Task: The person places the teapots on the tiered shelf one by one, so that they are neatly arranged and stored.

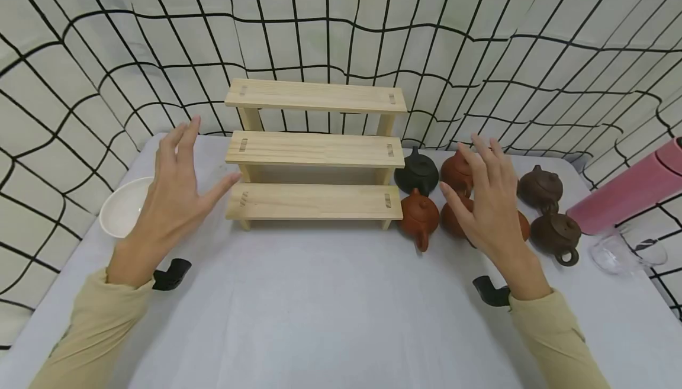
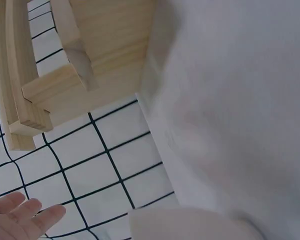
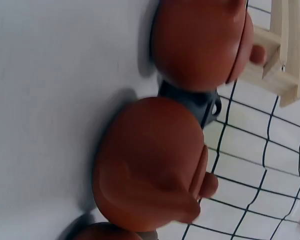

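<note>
With the wooden shelf (image 1: pixel 314 149) taken as the centre of the clock and its far side as 12, the left hand (image 1: pixel 169 193) hangs between 8 and 9 o'clock, beside the white bowl (image 1: pixel 122 208). Its fingers and thumb are spread apart and hold nothing. The right hand (image 1: pixel 487 205) is between 3 and 4 o'clock, also with thumb and fingers apart, over several reddish teapots (image 1: pixel 455 170); I cannot tell whether it touches any of them.

The black teapot (image 1: pixel 417 173) stands a little past 3 o'clock, and the red teapot (image 1: pixel 420 217) at 4 o'clock, its spout toward 6. From the right hand, two brown teapots (image 1: pixel 556 235) are at about 3 o'clock, with the clear glass (image 1: pixel 613 253) farther, toward 4.

In my judgement, the close crowding is the main danger: if one teapot is lifted sideways, its spout or handle could catch a neighbour and tip it. A lid (image 3: pixel 200 170) might slide off if its pot is tilted. A leftward sweep could also strike the shelf.
</note>
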A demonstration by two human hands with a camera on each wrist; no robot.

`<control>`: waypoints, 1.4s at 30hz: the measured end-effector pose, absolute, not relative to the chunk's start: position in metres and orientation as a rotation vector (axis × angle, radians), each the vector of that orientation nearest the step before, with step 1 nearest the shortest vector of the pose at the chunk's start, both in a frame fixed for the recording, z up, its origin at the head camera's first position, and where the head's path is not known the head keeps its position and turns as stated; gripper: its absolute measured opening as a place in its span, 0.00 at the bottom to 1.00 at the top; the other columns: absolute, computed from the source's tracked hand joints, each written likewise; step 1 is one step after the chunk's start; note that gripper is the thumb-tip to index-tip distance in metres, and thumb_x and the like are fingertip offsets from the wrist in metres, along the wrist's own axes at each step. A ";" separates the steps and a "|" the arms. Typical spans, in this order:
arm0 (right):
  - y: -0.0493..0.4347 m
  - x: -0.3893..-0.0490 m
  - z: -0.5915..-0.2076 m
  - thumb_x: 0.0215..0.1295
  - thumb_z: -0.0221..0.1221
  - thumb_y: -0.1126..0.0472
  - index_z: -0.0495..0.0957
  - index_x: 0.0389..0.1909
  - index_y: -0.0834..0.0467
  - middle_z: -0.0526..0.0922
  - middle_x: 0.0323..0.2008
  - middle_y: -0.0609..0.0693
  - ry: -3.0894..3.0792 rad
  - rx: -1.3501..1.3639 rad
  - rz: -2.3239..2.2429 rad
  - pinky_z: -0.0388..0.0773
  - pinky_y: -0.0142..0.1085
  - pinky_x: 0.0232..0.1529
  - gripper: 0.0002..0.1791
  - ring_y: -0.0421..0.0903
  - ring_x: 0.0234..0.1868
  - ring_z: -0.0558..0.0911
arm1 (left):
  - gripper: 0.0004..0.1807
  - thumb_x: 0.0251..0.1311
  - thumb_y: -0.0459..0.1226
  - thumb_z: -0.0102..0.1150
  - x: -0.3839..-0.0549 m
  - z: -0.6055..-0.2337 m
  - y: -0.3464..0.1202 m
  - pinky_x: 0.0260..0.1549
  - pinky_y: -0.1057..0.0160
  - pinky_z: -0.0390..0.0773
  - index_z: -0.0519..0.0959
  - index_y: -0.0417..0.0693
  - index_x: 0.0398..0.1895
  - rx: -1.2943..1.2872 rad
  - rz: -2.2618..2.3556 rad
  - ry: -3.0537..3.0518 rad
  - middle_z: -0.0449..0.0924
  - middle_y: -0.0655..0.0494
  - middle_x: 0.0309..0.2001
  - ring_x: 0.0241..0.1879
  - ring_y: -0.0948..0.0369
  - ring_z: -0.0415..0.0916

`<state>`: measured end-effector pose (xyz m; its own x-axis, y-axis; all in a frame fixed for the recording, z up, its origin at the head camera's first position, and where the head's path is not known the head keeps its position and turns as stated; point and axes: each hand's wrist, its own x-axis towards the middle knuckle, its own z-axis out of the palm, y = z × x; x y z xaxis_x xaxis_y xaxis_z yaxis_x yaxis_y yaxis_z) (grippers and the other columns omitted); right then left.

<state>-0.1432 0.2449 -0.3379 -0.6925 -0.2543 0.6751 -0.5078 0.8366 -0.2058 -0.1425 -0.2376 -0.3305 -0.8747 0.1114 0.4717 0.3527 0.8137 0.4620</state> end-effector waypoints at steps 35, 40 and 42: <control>0.222 -0.102 -0.366 0.72 0.66 0.57 0.84 0.39 0.63 0.82 0.20 0.49 -3.065 0.126 1.246 0.67 0.33 0.18 0.11 0.42 0.14 0.72 | 0.52 0.75 0.47 0.59 -0.176 -0.342 -0.224 0.71 0.37 0.58 0.32 0.56 0.86 -0.157 -1.814 -2.609 0.44 0.37 0.81 0.77 0.42 0.55; 0.227 -0.103 -0.370 0.76 0.63 0.54 0.85 0.41 0.64 0.81 0.22 0.50 -3.052 0.105 1.562 0.65 0.33 0.16 0.15 0.41 0.14 0.68 | 0.51 0.76 0.46 0.57 -0.179 -0.343 -0.221 0.71 0.37 0.59 0.33 0.55 0.86 -0.176 -1.812 -2.603 0.46 0.34 0.80 0.76 0.40 0.56; 0.230 -0.104 -0.372 0.77 0.61 0.54 0.85 0.42 0.66 0.81 0.23 0.52 -3.034 0.115 1.701 0.65 0.32 0.16 0.16 0.41 0.14 0.69 | 0.50 0.76 0.46 0.57 -0.180 -0.344 -0.221 0.71 0.35 0.58 0.33 0.54 0.86 -0.176 -1.801 -2.609 0.46 0.33 0.80 0.76 0.38 0.55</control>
<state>-0.1041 0.2303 -0.3716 -0.9411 -0.2184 -0.2581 0.1062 0.5339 -0.8389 -0.1798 -0.2212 -0.3435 -0.9933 0.1105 0.0351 0.0720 0.3504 0.9338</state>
